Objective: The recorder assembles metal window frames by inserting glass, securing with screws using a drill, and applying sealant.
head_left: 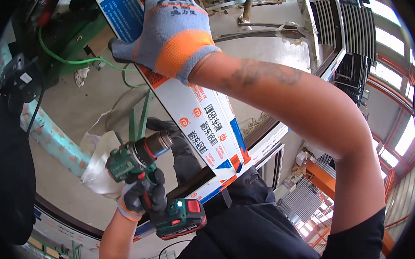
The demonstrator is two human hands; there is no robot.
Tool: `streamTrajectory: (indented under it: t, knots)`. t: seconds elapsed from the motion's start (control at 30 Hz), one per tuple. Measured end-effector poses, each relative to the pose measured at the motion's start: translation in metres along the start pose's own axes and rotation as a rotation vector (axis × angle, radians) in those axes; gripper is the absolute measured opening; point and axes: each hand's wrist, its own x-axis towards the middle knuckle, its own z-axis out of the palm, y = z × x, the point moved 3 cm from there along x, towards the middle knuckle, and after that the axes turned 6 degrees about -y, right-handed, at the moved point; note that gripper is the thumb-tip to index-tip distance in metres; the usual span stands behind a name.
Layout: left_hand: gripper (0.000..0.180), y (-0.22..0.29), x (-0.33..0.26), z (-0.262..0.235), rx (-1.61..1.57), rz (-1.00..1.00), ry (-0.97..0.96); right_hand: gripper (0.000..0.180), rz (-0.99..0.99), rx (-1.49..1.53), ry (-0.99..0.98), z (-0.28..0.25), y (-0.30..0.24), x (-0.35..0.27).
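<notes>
My left hand [147,195], in a grey and orange work glove, is closed round the handle of a green and black cordless drill [129,163]. The drill's chuck points up and right, and a small light glows on its battery base. Above it, my right hand [175,29] lies on a long bar [192,116] wrapped in white, blue and red printed film. Its thumb is stretched out past the bar's left edge; its fingertips run out of view at the top. The bar meets a dark-edged frame rail [192,185] near my body.
At the left are a person's black sleeve [5,165], a black device [21,79] and a teal spotted pole [56,143] with pale cloth [102,159] round its end. A green hose [70,61] hangs beyond. Stacked profiles [358,30] stand at the right.
</notes>
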Motion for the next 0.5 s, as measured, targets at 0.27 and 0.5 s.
streamTrajectory:
  t: [0.27, 0.5]
  knots:
    - [0.062, 0.004, 0.002, 0.009, 0.055, 0.037, -0.045, 0.101, 0.038, -0.609, 0.517, 0.016, -0.012, -0.014]
    - [0.054, 0.005, 0.000, 0.010, 0.008, -0.039, 0.102, 0.103, -0.033, 0.036, 0.038, 0.005, 0.004, 0.005]
